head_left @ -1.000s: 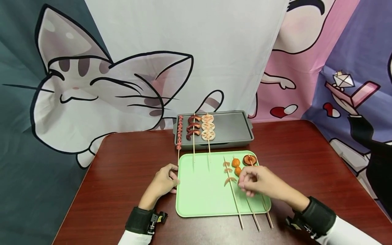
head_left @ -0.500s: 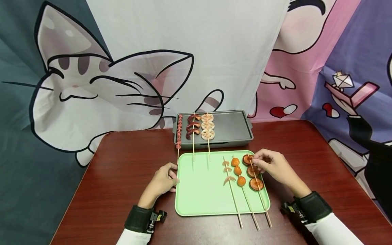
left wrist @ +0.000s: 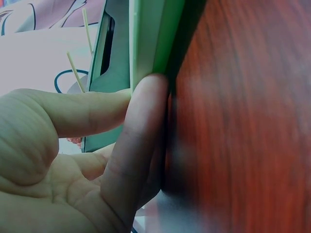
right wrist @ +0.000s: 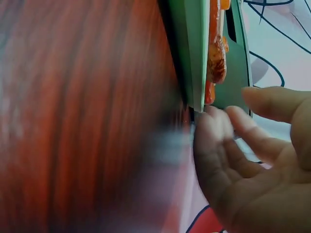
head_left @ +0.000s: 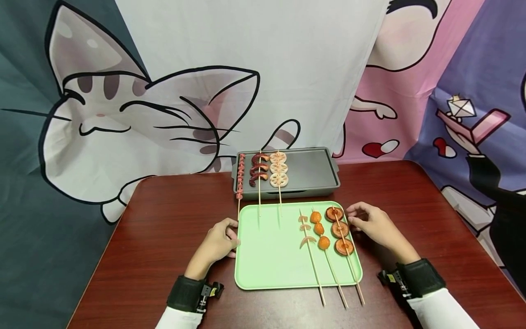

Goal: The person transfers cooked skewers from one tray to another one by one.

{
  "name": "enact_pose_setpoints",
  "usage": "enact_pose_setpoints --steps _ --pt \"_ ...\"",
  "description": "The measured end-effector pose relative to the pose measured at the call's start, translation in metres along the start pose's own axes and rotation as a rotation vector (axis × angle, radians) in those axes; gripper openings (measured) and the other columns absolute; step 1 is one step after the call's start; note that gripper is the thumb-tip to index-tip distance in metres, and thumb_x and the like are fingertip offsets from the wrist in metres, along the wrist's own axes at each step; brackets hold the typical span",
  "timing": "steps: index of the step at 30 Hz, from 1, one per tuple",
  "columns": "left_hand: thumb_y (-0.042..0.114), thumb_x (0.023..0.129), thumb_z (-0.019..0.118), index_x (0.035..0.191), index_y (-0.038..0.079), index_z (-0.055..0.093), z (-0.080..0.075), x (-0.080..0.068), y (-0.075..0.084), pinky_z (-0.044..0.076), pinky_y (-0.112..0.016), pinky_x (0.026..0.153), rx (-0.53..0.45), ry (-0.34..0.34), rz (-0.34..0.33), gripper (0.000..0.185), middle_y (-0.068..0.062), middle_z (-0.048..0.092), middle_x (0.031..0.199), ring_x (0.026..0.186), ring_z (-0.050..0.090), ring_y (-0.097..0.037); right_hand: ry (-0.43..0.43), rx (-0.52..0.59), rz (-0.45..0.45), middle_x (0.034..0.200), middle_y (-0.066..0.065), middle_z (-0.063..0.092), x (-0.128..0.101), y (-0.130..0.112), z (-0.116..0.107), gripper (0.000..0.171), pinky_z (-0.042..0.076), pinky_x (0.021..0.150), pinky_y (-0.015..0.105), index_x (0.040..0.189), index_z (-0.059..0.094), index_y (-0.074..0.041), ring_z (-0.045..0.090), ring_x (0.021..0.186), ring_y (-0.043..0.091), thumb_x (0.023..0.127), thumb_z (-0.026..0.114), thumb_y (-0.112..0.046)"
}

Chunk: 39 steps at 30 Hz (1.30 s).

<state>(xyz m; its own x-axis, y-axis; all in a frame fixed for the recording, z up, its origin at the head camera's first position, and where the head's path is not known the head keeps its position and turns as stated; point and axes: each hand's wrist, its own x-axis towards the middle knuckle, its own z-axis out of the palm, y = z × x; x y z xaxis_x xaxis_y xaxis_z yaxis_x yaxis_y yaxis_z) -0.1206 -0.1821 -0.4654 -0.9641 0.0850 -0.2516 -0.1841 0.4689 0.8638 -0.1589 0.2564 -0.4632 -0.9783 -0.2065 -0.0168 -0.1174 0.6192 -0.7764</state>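
A light green tray (head_left: 269, 269) lies on the table. My left hand (head_left: 215, 242) pinches its left edge; in the left wrist view the thumb (left wrist: 97, 112) is on top and a finger (left wrist: 141, 116) underneath. At the tray's right edge my right hand (head_left: 376, 224) has its fingertips by the rim, and the right wrist view shows its thumb (right wrist: 267, 101) held apart from the rim. On the tray's right half lie a skewer of brown mushroom slices (head_left: 344, 247), a skewer of orange balls (head_left: 323, 242) and a skewer of thin pale crescent pieces (head_left: 307, 240).
Behind the tray stands a grey grill pan (head_left: 310, 171). Across its left part lie a skewer of pink pieces (head_left: 240, 176), a skewer of dark red curled pieces (head_left: 259, 168) and a skewer of lotus root slices (head_left: 279, 179). A printed cloth (head_left: 185, 36) hangs behind the table.
My right hand has moved right, from over the orange balls past the mushroom skewer to the tray's right edge. The mushrooms and orange balls show fully now. My left hand stays at the left edge.
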Motion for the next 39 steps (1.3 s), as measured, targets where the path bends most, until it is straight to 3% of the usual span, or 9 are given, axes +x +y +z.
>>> enact_pose_setpoints --steps 4,12,22,39 --pt "-0.01 0.089 0.067 0.132 -0.004 0.059 0.0 0.0 0.0 0.063 -0.036 0.054 0.002 -0.001 -0.001 0.044 -0.014 0.062 0.085 0.06 0.063 -0.021 -0.096 0.027 0.059 0.095 0.012 0.07 0.0 0.0 -0.003 0.025 0.061 0.064 0.027 0.119 0.063 0.005 0.069 0.074 0.016 0.098 0.067 -0.008" --pt "-0.009 0.089 0.067 0.133 -0.003 0.058 0.0 0.001 -0.001 0.063 -0.037 0.054 -0.006 -0.011 -0.005 0.045 -0.014 0.062 0.086 0.061 0.064 -0.023 -0.297 0.221 0.135 0.094 0.016 0.065 -0.007 -0.004 -0.006 0.031 0.065 0.07 0.032 0.118 0.055 0.018 0.067 0.084 0.02 0.092 0.064 0.004" --pt "-0.009 0.09 0.067 0.134 -0.003 0.057 0.0 0.0 -0.002 0.063 -0.037 0.055 -0.02 -0.016 -0.006 0.046 -0.014 0.062 0.087 0.063 0.064 -0.023 -0.305 0.23 0.141 0.092 0.014 0.06 -0.011 -0.008 0.001 0.036 0.061 0.065 0.027 0.12 0.052 0.018 0.061 0.081 0.02 0.086 0.064 0.012" --pt "-0.008 0.091 0.067 0.136 -0.004 0.056 -0.002 -0.002 0.001 0.063 -0.038 0.056 -0.016 -0.022 -0.013 0.047 -0.015 0.062 0.087 0.064 0.064 -0.024 -0.336 0.286 0.127 0.092 0.017 0.061 -0.011 -0.002 0.003 0.037 0.064 0.068 0.028 0.125 0.048 0.017 0.064 0.082 0.021 0.091 0.062 0.014"
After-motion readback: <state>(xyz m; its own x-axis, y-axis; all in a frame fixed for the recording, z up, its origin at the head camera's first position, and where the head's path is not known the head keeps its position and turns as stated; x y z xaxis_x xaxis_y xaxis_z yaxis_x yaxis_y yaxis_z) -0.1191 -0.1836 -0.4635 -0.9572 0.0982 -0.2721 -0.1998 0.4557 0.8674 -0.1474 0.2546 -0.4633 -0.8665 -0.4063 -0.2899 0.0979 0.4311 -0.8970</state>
